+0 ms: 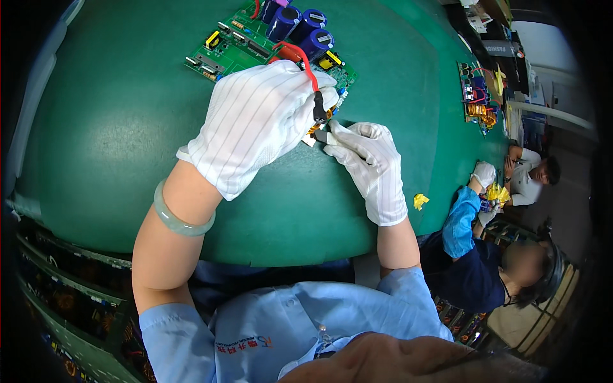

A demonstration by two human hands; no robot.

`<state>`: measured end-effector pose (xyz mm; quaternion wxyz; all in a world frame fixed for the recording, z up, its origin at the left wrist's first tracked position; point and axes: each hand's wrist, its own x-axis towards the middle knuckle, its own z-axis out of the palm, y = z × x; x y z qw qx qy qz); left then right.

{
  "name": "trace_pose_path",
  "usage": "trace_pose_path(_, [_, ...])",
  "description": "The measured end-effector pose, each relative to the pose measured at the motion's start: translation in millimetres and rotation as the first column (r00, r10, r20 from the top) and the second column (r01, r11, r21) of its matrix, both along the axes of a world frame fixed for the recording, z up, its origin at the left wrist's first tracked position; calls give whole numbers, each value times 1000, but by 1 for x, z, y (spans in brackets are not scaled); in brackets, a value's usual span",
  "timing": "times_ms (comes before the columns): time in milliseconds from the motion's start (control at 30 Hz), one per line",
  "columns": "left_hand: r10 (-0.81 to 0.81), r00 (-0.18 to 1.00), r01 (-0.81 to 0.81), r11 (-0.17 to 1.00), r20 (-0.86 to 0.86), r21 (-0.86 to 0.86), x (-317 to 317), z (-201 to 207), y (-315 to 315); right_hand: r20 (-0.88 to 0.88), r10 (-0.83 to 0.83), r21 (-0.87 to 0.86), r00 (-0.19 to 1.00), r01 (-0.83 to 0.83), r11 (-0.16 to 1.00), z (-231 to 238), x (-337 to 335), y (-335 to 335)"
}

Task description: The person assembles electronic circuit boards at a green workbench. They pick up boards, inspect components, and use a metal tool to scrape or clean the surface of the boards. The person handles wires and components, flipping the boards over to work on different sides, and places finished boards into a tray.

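Note:
A green circuit board point(246, 52) with tall blue cylindrical capacitors point(284, 24) lies at the far middle of the table. My left hand point(255, 115), in a white striped glove, covers its near part and closes on it; the fingertips are partly hidden. A thick red wire point(305, 60) ends in a black sleeve point(319, 107) beside those fingers. Just below, some copper winding point(313, 129) shows. My right hand point(370, 156), gloved alike, pinches a small flat dark grey piece point(324, 137) against the board's near edge. What this piece is, I cannot make out.
The green table point(128, 127) curves around me. A scrap of yellow tape point(420, 202) lies to the right. Another board point(476, 96) with copper coils sits at the far right. Nearer, a co-worker in blue sleeves point(461, 220) handles a yellow-wrapped part point(497, 193). Racks of boards point(70, 281) stand at lower left.

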<state>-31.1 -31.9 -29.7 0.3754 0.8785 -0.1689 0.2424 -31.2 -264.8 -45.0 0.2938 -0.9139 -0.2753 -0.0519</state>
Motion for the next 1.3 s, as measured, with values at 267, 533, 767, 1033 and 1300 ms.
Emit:
trace_pose_path(267, [27,997,-29,999,67,36,2,-4,-1,47,37,34,998,-39,999,-4,0,-2])
trace_pose_path(533, [36,999,-37,998,23,48,1,-5,0,3,6,-4,1000,-6,1000,-1,-1,0])
trace_pose_path(767, [21,999,-22,1000,36,18,1,-2,-1,8,-53,-39,999,53,998,5,-4,-2])
trace_pose_path(1033, [26,997,-25,1000,74,-10,3,-8,-2,48,-31,-18,998,32,999,6,-8,-1])
trace_pose_path(1300, [42,994,-40,999,102,-21,4,-9,-3,76,10,-40,997,-7,999,5,-6,-1])
